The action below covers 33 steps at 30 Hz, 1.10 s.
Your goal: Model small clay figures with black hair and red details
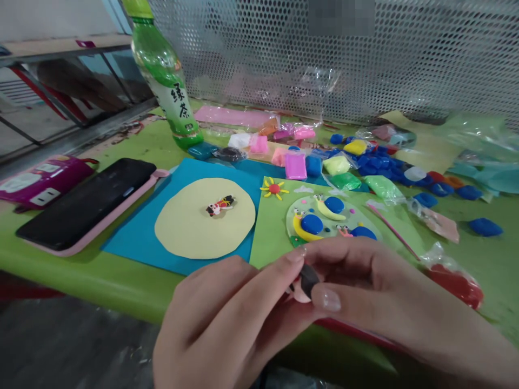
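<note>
Between my fingertips is a small clay head (302, 292), pale pink with a black piece on it. My left hand (227, 324) is closed around its left side, the fingers partly hiding it. From the right, the thumb and fingers of my right hand (365, 292) pinch the black part. Beyond my left hand, a clay figure (221, 206) in red and black lies on a cream paper oval (194, 237), which rests on a blue sheet (133, 237). Just past my right hand is a green card (271, 237) with clay snails (312, 224) and a sun (274, 188).
At left lie a black-screened phone (89, 200) in a pink case and a purple pouch (48, 181). A green tea bottle (166, 81) stands behind the blue sheet. Clay packets (295, 166) and blue pieces (377, 165) spread toward the perforated metal panel (259, 54). A red packet (456, 283) lies right.
</note>
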Each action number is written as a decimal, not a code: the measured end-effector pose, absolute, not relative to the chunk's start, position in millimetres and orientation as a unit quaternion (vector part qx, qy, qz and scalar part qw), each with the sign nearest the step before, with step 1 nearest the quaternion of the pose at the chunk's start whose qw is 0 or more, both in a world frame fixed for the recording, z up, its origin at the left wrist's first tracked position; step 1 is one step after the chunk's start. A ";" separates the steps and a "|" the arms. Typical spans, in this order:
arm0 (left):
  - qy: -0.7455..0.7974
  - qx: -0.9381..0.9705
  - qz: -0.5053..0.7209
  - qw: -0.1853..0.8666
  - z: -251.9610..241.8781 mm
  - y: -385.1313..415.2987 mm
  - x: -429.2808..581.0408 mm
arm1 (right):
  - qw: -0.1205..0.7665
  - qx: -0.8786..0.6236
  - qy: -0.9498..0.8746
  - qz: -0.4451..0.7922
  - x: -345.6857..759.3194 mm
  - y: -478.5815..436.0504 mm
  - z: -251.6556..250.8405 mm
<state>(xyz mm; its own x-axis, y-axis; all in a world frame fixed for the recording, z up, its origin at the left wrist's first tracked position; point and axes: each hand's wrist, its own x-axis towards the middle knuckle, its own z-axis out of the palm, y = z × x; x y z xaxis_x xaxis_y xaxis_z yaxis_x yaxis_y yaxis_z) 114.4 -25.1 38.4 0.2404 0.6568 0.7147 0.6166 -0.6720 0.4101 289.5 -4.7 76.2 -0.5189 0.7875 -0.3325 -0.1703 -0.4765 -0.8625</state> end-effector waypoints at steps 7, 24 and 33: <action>0.410 0.791 0.454 0.009 37.6 -25.9 114.1 | 0.291 -0.369 -0.426 0.773 297.4 -5.4 69.9; 0.365 0.864 0.345 0.007 38.5 -15.8 83.2 | 0.316 -0.303 -0.364 0.822 291.1 -0.9 71.7; 0.426 0.788 0.442 0.041 33.6 -23.1 99.4 | 0.330 -0.265 -0.294 0.857 290.3 -1.5 70.8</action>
<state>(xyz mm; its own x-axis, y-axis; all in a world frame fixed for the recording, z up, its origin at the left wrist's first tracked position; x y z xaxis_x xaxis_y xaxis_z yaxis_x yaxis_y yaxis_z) 99.4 -23.1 33.6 0.2466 0.7076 0.6622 0.6359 -0.6338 0.4404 290.3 -1.5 70.8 -0.6413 0.7214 -0.2614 -0.4097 -0.6100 -0.6783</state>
